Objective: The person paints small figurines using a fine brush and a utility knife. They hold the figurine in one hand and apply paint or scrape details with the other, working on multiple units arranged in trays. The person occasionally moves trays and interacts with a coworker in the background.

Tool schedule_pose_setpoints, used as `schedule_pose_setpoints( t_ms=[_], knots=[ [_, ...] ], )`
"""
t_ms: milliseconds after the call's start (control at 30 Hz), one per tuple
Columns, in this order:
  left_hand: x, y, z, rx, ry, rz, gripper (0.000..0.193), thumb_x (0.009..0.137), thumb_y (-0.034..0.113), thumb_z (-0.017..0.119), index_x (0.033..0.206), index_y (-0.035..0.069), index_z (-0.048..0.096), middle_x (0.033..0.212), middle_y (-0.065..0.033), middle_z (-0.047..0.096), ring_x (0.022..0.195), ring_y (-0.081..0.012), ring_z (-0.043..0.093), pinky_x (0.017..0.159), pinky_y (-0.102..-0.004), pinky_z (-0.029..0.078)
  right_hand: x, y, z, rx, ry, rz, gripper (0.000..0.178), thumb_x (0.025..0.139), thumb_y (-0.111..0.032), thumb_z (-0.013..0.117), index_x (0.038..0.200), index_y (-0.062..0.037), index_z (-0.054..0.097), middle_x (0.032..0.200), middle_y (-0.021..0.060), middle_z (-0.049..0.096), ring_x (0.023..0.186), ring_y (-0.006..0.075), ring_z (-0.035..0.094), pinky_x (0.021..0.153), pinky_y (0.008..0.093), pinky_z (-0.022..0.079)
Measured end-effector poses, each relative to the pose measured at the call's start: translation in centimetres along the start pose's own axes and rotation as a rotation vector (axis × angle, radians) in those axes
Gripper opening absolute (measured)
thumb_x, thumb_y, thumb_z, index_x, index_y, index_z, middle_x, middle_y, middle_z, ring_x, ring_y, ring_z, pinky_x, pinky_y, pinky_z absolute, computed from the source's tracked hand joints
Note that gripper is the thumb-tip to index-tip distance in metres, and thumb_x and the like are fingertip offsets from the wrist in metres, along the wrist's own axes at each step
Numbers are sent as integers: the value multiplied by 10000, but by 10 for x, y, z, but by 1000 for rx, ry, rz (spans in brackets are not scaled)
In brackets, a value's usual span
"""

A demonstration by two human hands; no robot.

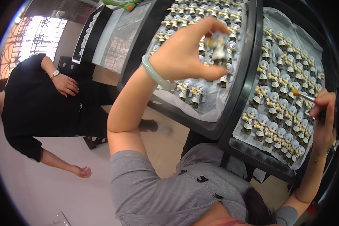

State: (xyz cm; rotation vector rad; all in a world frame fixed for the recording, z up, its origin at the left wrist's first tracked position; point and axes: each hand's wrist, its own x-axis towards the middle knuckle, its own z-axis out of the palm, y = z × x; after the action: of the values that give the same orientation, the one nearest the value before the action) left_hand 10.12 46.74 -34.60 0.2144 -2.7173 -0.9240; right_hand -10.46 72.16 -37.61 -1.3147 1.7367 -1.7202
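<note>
Raised over the left tray, my left hand (179, 54) pinches a small figurine (219, 51) between thumb and fingers. The figurine stands roughly upright and is blurred; its white body and dark base show. A pale green bangle (154, 73) circles my left wrist. At the right tray's far right side, my right hand (324, 111) is closed around a thin paintbrush (305, 96). The brush's orange-brown bristles point left, above the figurines (274, 101) there. These have pale blue hair, white and yellow clothing and dark feet.
Two black trays, the left tray (209, 130) and the right tray (260, 157), sit side by side, lined with white sheeting and holding rows of figurines. A co-worker (41, 101) in black stands at left. A green round object (120, 3) lies at the top.
</note>
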Motion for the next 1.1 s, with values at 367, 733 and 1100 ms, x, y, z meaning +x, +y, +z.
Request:
schedule_pose_setpoints(
  t_ms=[367, 733, 1100],
  knots=[
    [-44, -20, 53, 138, -457, 100, 439, 533, 19, 578, 950, 7, 442, 881, -121, 445, 785, -303, 516, 633, -368, 439, -2, -4, 2, -77, -8, -29, 282, 883, -248, 322, 843, -26, 491, 577, 18, 413, 563, 74, 367, 524, 194, 241],
    [-44, -19, 64, 233, -590, 154, 509, 577, 6, 556, 1068, -16, 424, 957, -145, 417, 827, -307, 497, 740, -362, 409, 1, -7, 0, -34, -25, -68, 289, 883, -250, 333, 814, -22, 496, 586, 24, 424, 551, 72, 371, 504, 194, 243],
    [-133, 37, 27, 216, -65, -133, 359, 687, 315, 610, 936, 70, 524, 920, -100, 516, 820, -272, 497, 751, -351, 369, 7, -21, 7, 86, 154, 43, 253, 882, -221, 365, 818, -25, 510, 589, 13, 498, 513, 37, 385, 460, 170, 249]
  ],
)
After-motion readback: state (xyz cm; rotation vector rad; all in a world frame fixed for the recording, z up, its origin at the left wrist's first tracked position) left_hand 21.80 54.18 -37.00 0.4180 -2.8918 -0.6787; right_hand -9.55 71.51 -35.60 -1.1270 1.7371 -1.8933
